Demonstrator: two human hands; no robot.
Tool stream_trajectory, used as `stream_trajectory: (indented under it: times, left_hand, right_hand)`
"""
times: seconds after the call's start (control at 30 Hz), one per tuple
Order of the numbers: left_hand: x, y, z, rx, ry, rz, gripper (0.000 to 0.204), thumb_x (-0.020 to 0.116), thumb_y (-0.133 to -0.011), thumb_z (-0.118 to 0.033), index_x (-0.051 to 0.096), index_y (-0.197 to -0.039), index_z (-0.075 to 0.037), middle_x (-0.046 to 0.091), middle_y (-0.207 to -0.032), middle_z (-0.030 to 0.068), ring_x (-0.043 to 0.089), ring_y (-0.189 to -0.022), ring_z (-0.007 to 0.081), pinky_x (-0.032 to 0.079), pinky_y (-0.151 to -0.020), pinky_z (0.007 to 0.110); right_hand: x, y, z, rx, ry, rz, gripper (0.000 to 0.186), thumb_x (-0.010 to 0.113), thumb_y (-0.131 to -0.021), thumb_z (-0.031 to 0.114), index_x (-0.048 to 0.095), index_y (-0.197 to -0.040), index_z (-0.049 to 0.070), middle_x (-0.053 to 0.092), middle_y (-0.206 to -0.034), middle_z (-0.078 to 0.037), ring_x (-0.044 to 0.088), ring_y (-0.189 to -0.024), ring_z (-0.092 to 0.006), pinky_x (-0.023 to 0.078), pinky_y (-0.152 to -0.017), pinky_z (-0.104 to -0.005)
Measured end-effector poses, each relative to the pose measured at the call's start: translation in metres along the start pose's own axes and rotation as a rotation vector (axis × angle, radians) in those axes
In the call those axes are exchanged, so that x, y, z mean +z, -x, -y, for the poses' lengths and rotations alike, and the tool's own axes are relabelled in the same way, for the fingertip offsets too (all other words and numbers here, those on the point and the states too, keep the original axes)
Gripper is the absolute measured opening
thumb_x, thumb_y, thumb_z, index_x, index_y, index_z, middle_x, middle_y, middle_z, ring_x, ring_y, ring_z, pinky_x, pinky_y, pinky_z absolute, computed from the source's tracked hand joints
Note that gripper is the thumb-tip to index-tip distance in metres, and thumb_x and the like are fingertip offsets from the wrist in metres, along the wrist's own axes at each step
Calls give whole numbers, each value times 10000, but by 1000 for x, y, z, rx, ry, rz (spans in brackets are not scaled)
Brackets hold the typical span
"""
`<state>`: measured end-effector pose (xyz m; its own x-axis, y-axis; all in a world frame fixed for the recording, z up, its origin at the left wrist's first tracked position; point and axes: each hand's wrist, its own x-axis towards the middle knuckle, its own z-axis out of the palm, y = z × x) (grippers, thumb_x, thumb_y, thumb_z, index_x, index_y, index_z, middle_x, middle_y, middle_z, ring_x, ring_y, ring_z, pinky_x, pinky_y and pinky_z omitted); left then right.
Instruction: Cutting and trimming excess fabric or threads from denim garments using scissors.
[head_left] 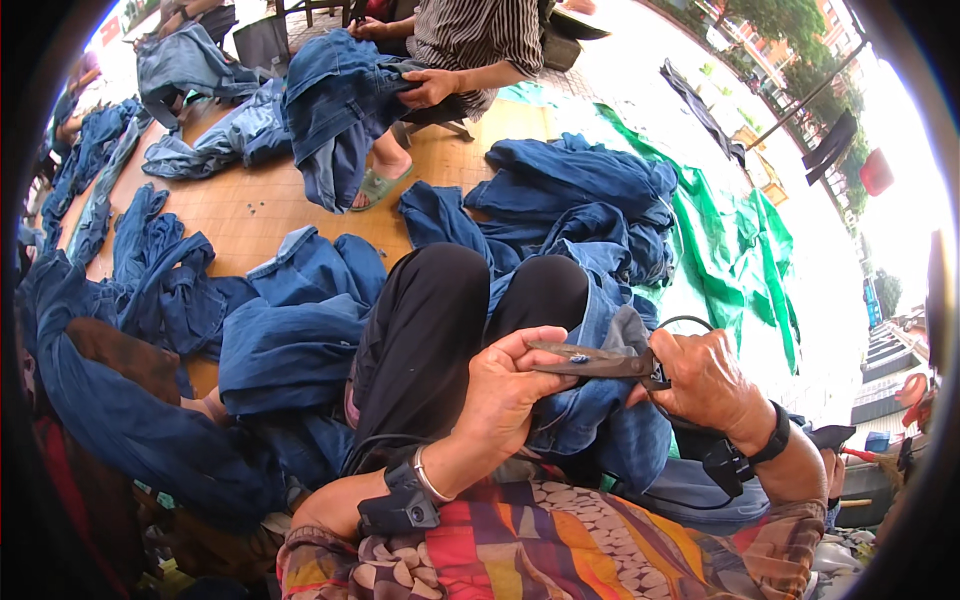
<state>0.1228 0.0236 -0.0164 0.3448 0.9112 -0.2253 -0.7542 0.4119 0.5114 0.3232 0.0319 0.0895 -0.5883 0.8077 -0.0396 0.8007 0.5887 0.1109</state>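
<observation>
My right hand (705,385) grips the handles of a pair of dark metal scissors (610,364). Their blades point left, a little parted, with a small blue-and-white scrap (579,358) on them. Behind the blade tips my left hand (500,385) is closed, its fingers curled; whatever they pinch is hidden by the blades. A blue denim garment (575,415) lies across my lap, under the scissors, and reaches up close to my right hand.
Denim piles lie ahead (585,190) and at left (290,330), on tan matting (235,215). Opposite sits a person in a striped shirt (470,45), holding a denim garment (345,110). Green sheeting (730,250) spreads at right.
</observation>
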Motion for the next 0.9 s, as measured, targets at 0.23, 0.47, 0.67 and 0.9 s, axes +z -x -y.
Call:
stream_trajectory:
  times: [0.23, 0.47, 0.67, 0.9]
  left_hand:
    - [-5, 3, 1, -19, 21, 7, 352, 627, -742, 118, 539, -1068, 21, 659, -861, 102, 630, -875, 157, 501, -801, 248]
    - [-17, 3, -4, -15, -1, 65, 360, 621, -746, 98, 519, -1084, 22, 662, -893, 112, 571, -1046, 211, 443, -903, 297]
    - [-29, 6, -13, -158, 61, 32, 259, 442, -940, -215, 506, -1067, 1, 613, -1026, 179, 559, -1035, 239, 442, -912, 338]
    - [-31, -6, -25, -379, -53, 81, 366, 388, -963, -342, 522, -1035, -8, 627, -846, 108, 611, -782, 166, 505, -692, 272]
  right_hand:
    - [4, 6, -3, 82, -285, -148, 520, 737, -662, 480, 480, -751, 36, 479, -501, -68, 526, -444, -243, 371, -420, -334]
    - [16, 27, 12, 480, -1071, -259, 504, 703, -736, 495, 524, -805, 29, 438, -584, 47, 393, -545, -41, 319, -489, -205]
    - [42, 51, 33, 516, -1260, -270, 446, 695, -773, 433, 534, -833, 21, 492, -651, 23, 440, -584, -44, 363, -534, -193]
    - [57, 65, 49, 566, -1196, -295, 376, 725, -766, 355, 531, -828, 39, 506, -633, 11, 449, -555, -47, 380, -517, -204]
